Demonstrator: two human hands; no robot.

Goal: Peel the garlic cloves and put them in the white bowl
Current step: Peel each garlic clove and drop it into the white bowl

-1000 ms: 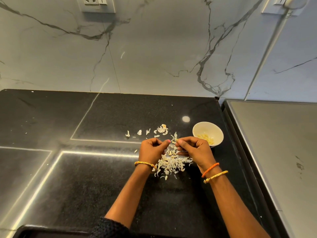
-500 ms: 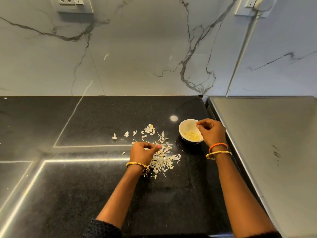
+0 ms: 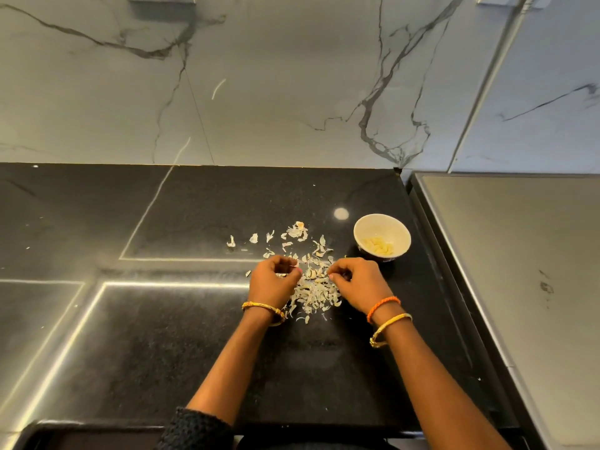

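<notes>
Both our hands, left (image 3: pixel 274 280) and right (image 3: pixel 358 284), curl over the skins (image 3: pixel 313 289); what they grasp, we cannot tell; bowl (image 3: pixel 363 227) far right.

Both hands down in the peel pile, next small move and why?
Probably pick the next unpeeled clove: left hand and right hand sit curled in the garlic skins, peeled cloves already lie in the white bowl. Any held clove is hidden.

Glossy black speckled stone counter (image 3: pixel 162 336); papery dry garlic skins (image 3: pixel 313 292) between the fingers; glazed white bowl (image 3: pixel 402 233) beyond them.
</notes>
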